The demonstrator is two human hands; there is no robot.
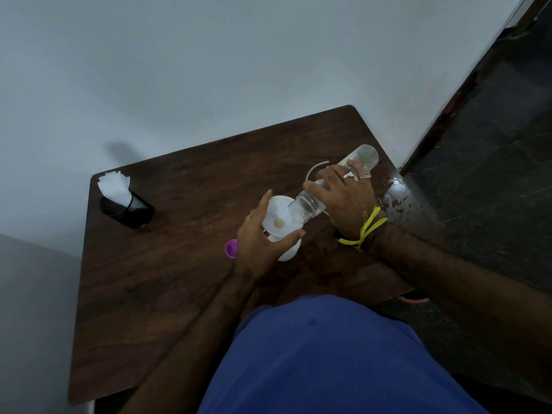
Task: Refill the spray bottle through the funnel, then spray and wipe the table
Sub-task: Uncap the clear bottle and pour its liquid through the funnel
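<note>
A clear plastic bottle (334, 186), tipped with its open mouth over a white funnel (279, 221), is gripped by the right hand (343, 198). The funnel, seated on a white spray bottle (288, 252) on the brown table (167, 264), is cupped by the left hand's (260, 246) curled fingers.

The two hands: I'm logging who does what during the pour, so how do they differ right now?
The right hand grips the tilted clear bottle; the left hand steadies the white funnel. The right hand wears rings and yellow wrist thread; the left hand shows neither. Both are over the table.
</note>
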